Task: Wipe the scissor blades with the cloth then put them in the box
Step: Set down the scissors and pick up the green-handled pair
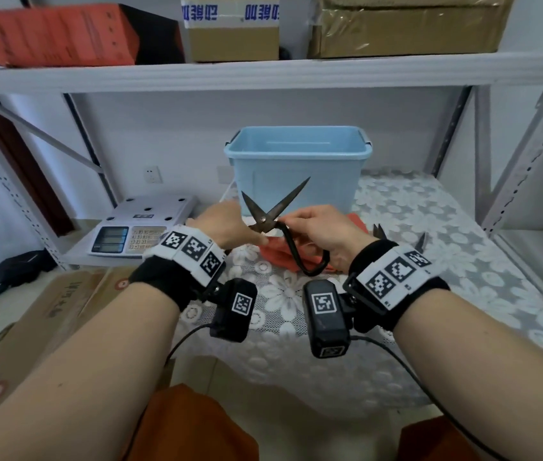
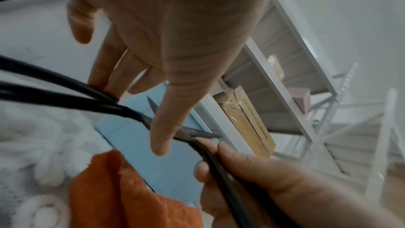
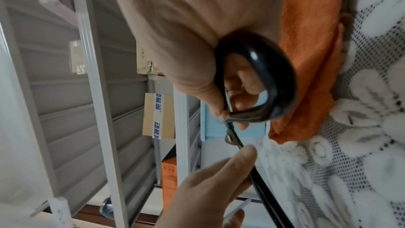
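Old dark iron scissors [image 1: 265,221] are held up above the table, blades spread in a V pointing at the light-blue box [image 1: 296,174] behind. My left hand [image 1: 230,224] grips one handle, its thumb [image 2: 162,136] lying across the pivot. My right hand [image 1: 320,227] grips the other handle's black loop [image 3: 274,79], with fingers through it. The orange cloth [image 1: 271,250] lies folded on the table under both hands; neither hand touches it. The box stands open, and nothing shows inside it from here.
Two more dark scissors [image 1: 380,231] [image 1: 421,242] lie on the lace tablecloth [image 1: 429,277] to the right. An electronic scale [image 1: 140,227] sits at the left. A shelf board [image 1: 263,74] with cartons hangs overhead. A metal upright [image 1: 529,168] borders the right side.
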